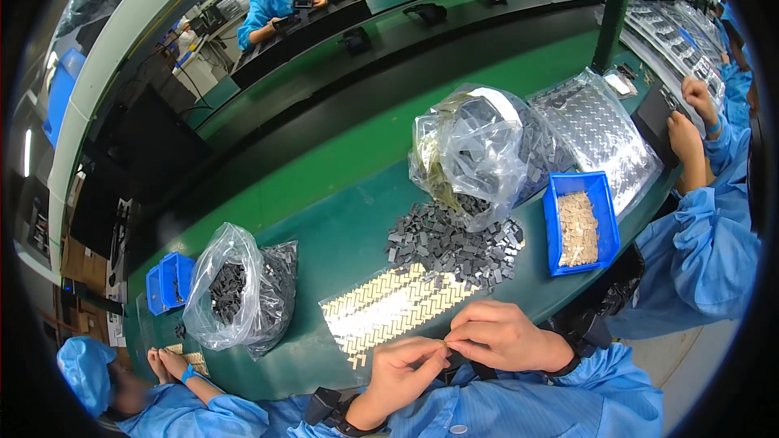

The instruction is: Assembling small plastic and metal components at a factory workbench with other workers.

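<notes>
**Kid:** What are your hands doing?

**Me:** My left hand (403,369) and my right hand (501,336) are close together, right at the table (341,235) edge near my body. The fingertips of both pinch one tiny piece (445,345) between them. It is so small I need both hands, and I hold it close so I can see it well.

**Kid:** What does the tiny piece look like?

**Me:** Pale, a bit yellow, and very thin. My fingers hide most of it, so I can't tell its full shape.

**Kid:** What is that shiny thing under your hands?

**Me:** A flat sheet (398,307) with rows of little pale pieces in a zigzag pattern. It lies just in front of my hands, so I reach it fast.

**Kid:** And the grey stuff?

**Me:** A pile of small grey blocks (454,243), lying just past the sheet. It touches the open mouth of a clear bag (471,150) that has more grey blocks inside.

**Kid:** And the blue box?

**Me:** The blue bin (602,219) sits on my right. It holds pale pieces all together, so they don't scatter.

**Kid:** Is there another bag?

**Me:** Yes, a second clear bag (235,288) stands on my left, by another person in a blue coat.
</notes>
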The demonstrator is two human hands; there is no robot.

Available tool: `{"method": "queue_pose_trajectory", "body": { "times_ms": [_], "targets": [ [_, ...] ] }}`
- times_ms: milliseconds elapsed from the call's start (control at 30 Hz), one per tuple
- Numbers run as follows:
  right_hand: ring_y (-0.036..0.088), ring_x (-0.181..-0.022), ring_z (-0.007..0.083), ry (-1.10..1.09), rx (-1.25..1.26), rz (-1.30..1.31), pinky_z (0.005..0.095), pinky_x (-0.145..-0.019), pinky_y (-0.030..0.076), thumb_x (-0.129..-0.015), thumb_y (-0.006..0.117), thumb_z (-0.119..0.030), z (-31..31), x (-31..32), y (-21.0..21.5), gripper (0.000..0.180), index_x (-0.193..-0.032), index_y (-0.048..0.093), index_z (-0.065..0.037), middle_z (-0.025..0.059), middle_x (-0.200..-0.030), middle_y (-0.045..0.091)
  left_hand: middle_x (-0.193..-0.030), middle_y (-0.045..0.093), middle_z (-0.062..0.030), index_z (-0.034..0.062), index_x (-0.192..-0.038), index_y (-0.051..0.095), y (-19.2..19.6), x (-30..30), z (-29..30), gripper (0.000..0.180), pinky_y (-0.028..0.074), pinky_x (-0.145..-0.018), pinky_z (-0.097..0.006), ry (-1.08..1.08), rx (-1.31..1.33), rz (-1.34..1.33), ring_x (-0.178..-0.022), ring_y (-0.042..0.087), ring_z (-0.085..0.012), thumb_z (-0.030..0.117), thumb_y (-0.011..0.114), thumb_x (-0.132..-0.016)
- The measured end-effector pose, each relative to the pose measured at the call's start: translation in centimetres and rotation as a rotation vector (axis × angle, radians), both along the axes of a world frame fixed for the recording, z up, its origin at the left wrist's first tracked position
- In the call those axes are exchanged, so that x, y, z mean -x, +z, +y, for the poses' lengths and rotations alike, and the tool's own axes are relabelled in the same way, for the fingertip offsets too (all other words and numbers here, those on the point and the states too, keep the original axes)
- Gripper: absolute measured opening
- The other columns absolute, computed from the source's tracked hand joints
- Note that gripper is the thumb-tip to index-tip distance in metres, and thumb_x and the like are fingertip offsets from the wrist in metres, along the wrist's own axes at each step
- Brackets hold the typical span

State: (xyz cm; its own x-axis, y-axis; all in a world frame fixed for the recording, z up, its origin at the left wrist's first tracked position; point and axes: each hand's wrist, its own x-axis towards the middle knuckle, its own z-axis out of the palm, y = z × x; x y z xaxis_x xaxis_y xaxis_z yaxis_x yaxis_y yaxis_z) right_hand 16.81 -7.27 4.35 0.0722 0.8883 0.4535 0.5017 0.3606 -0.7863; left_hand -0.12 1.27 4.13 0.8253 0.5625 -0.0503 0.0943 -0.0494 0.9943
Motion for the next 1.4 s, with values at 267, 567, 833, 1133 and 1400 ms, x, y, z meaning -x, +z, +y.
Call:
{"method": "queue_pose_trajectory", "body": {
  "times_ms": [267, 567, 833, 1133, 1400],
  "targets": [
    [0.055, -0.068, 0.0241, 0.032, 0.122, 0.092, 0.0321, -0.059, 0.044, -0.075, 0.06, -0.008, -0.6, 0.2, 0.1, 0.007, -0.078, 0.055, -0.003, 0.0076, -0.078, 0.054, -0.078, 0.064, -0.0108, -0.0049, -0.084, 0.063, 0.3, 0.1, -0.2, 0.009, 0.049, -0.057, -0.021, -0.048, -0.02, 0.037, -0.066, 0.063, -0.0128, 0.002, 0.06, -0.079],
    [0.052, -0.069, 0.0084, 0.069, 0.29, 0.619, 0.023, -0.06, 0.042, -0.085, 0.054, -0.009, -0.2, -0.7, -0.5, 0.01, -0.083, 0.054, 0.001, 0.0043, -0.077, 0.056, -0.081, 0.063, -0.0167, -0.0093, -0.091, 0.06, 1.1, 0.1, -0.1, 0.012, 0.053, -0.062, -0.027, -0.013, 0.527, -0.125, -0.067, 0.063, -0.0185, -0.002, 0.055, -0.083],
    [0.056, -0.073, 0.0077, 0.163, 0.387, 1.019, 0.0209, -0.062, 0.047, -0.085, 0.056, -0.005, -0.9, 0.7, -1.1, 0.013, -0.095, 0.057, 0.003, 0.0053, -0.083, 0.06, -0.08, 0.064, -0.0166, -0.0094, -0.091, 0.06, 1.1, -0.2, -1.1, 0.013, 0.053, -0.061, -0.025, 0.207, 0.316, -0.106, -0.066, 0.063, -0.0174, 0.001, 0.055, -0.084],
    [0.057, -0.067, 0.0068, 0.097, 0.329, 0.809, 0.021, -0.059, 0.046, -0.083, 0.059, -0.006, -0.8, 1.1, -0.8, 0.012, -0.092, 0.059, 0.002, 0.0046, -0.078, 0.063, -0.084, 0.064, -0.0139, -0.0089, -0.095, 0.061, 0.9, -0.2, -1.2, 0.016, 0.052, -0.062, -0.024, 0.169, 0.162, -0.001, -0.067, 0.063, -0.0159, 0.0, 0.058, -0.082],
    [0.057, -0.065, 0.0074, 0.094, 0.37, 0.685, 0.0212, -0.057, 0.046, -0.082, 0.059, -0.007, -0.7, 0.8, -0.5, 0.013, -0.092, 0.059, 0.002, 0.0052, -0.077, 0.061, -0.091, 0.061, -0.0149, -0.0038, -0.088, 0.065, 1.4, -0.5, -0.6, 0.016, 0.048, -0.07, -0.025, 0.251, -0.116, -0.09, -0.081, 0.06, -0.0169, -0.004, 0.065, -0.073]
  ]
}}
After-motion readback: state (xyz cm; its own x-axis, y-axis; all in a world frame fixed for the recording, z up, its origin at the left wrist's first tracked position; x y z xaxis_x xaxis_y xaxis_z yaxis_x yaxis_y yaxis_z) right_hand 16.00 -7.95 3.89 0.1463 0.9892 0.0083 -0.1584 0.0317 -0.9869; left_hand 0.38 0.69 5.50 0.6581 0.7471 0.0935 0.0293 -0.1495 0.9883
